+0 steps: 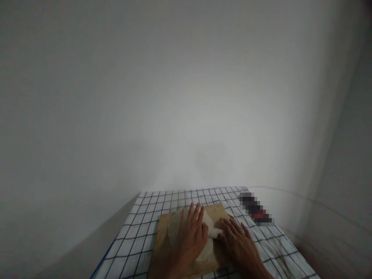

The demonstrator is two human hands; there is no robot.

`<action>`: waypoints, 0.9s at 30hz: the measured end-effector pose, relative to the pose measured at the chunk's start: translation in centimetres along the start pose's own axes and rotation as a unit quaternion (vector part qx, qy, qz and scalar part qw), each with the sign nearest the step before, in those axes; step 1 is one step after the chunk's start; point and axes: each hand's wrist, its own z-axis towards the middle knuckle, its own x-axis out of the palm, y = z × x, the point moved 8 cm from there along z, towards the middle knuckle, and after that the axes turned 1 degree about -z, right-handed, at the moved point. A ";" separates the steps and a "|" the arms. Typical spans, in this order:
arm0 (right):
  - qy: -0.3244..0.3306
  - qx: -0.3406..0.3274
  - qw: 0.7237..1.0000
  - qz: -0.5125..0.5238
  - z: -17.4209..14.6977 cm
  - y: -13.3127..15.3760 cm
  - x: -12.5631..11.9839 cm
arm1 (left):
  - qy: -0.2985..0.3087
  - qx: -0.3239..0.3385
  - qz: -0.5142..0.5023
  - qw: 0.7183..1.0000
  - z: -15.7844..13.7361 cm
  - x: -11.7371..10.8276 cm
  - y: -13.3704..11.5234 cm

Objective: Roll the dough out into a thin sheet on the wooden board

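A pale, thin sheet of dough point(207, 254) is spread on a wooden board point(220, 211). Across it lies a light-coloured rolling pin point(214, 232), whose left part is hidden beneath my left hand point(192, 234). That hand rests over the pin and dough, its fingers stretched out and pointing away from me. My right hand point(236, 242) lies at the pin's right end, by the board's right edge, with its fingers extended. Its palm and the pin's tip are out of sight.
The board lies on a table with a white, black-checked cloth point(136, 228). A pixelated dark and red object point(257, 211) is near the right edge. A pale wall point(186, 116) stands right behind the table. A thin cord point(293, 192) runs along the right.
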 end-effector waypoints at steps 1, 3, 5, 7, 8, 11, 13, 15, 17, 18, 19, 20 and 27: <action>0.000 -0.008 1.000 0.007 -0.5 0.3 -0.1 | 0.016 -0.006 -0.010 1.000 -0.7 -0.5 -0.1; -0.001 -0.011 1.000 0.029 -1.5 0.7 -0.3 | 0.061 -0.008 -0.041 0.997 -2.3 -1.4 -0.6; -0.008 0.001 0.998 0.059 -2.3 0.8 -0.6 | 0.107 0.002 -0.074 0.992 -3.9 -2.3 -1.2; -0.019 0.009 0.996 0.084 -2.9 0.8 -0.9 | 0.140 0.006 -0.098 0.985 -5.2 -3.0 -1.6; -0.025 0.007 0.996 0.088 -3.0 0.9 -1.0 | 0.152 0.002 -0.108 0.983 -5.7 -3.3 -1.6; -0.050 -0.022 0.997 0.059 -3.4 0.6 -0.5 | 0.196 -0.006 -0.145 0.970 -6.6 -3.5 -1.1; -0.062 -0.054 0.996 0.034 -3.6 -0.2 0.1 | 0.208 -0.032 -0.184 0.960 -7.0 -3.5 0.5; -0.065 -0.069 0.995 0.038 -3.7 -1.6 0.6 | 0.173 -0.111 -0.204 0.957 -7.2 -3.8 3.8; -0.067 -0.052 0.993 0.084 -3.6 -3.7 0.3 | 0.122 -0.199 -0.186 0.955 -7.2 -4.4 7.8; -0.074 -0.030 0.990 0.120 -3.4 -4.8 -0.3 | 0.118 -0.212 -0.176 0.954 -6.9 -4.5 9.1; -0.081 -0.007 0.983 0.163 -2.9 -5.7 -1.0 | 0.126 -0.214 -0.165 0.955 -6.3 -4.4 10.1; -0.093 0.018 0.973 0.210 -2.2 -6.5 -1.8 | 0.140 -0.205 -0.155 0.956 -5.5 -4.1 10.7; -0.147 0.092 0.894 0.414 7.7 -5.6 -3.3 | 0.205 -0.174 -0.105 0.957 1.6 -1.0 11.5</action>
